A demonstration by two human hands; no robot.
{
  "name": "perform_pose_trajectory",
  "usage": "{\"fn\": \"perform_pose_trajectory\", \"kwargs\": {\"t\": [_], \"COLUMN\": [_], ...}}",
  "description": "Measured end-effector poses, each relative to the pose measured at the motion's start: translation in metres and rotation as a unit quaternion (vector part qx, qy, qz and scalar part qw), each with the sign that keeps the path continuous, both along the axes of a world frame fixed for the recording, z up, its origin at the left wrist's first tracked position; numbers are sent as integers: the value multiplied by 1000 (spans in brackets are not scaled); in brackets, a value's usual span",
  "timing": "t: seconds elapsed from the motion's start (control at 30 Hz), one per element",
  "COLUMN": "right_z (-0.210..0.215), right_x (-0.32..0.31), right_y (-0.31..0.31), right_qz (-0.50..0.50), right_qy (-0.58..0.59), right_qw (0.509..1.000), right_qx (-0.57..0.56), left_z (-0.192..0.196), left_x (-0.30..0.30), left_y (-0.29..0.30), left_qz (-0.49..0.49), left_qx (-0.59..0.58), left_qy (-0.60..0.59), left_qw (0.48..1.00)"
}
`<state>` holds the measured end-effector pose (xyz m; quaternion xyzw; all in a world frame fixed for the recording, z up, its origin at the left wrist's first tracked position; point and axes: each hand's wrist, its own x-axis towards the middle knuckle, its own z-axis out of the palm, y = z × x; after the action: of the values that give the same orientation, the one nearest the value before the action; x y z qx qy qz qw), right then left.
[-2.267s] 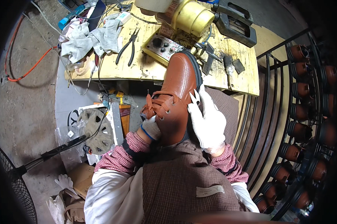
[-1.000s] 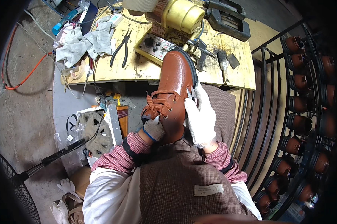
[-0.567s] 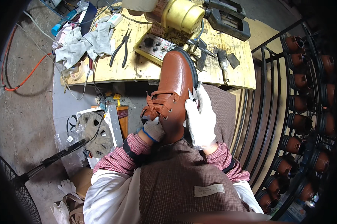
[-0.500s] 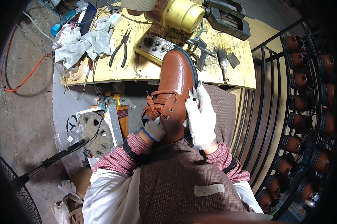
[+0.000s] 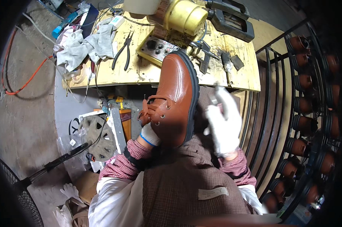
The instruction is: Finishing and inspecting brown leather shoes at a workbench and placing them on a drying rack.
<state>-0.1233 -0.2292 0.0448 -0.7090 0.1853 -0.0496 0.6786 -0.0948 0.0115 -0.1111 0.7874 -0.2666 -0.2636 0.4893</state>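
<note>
Brown leather shoe (image 5: 174, 87): centre of the frame, toe up, tilted, its black sole (image 5: 196, 94) facing right.
Left hand (image 5: 149, 135): gloved, gripping the shoe near its laces (image 5: 144, 114); its fingers are hidden.
Right hand (image 5: 224, 123): gloved, blurred, apart from the shoe on its right, pinching a small metal tool (image 5: 215, 100).
Workbench (image 5: 140, 75): upper middle, bearing black pliers (image 5: 127, 42) and a brush (image 5: 227, 63).
Rack (image 5: 282, 36): right side, lined with brown shoes (image 5: 303, 82).

Glossy, smooth brown leather shoe (image 5: 173, 81)
</note>
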Motion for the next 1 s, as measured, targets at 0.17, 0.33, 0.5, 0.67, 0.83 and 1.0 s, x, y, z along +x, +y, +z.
{"fn": "perform_pose_trajectory", "kwargs": {"t": [0.17, 0.33, 0.5, 0.67, 0.83, 1.0], "right_z": [-63, -89, -124, -112, -61, 4], "right_x": [85, 127, 150, 155, 97, 5], "right_y": [-81, -85, -50, -49, -39, -7], "right_qz": [-98, 29, -46, 23, 103, 124], "right_qy": [-86, -57, -81, -3, 36, 31], "right_qw": [911, 900, 994, 991, 980, 978], "right_qx": [-390, -431, 65, -128, 169, 163], "left_z": [12, 51, 60, 3, -1, 39], "left_x": [-2, 12, 6, -9, -18, -7], "left_y": [19, 10, 4, 13, 11, -3], "left_qz": [35, -20, -81, -14, -21, -41], "left_qx": [-157, 112, 375, 217, 162, 160], "left_qy": [193, 20, -134, -356, -167, 36], "left_qw": [968, 993, 914, 909, 972, 986]}}
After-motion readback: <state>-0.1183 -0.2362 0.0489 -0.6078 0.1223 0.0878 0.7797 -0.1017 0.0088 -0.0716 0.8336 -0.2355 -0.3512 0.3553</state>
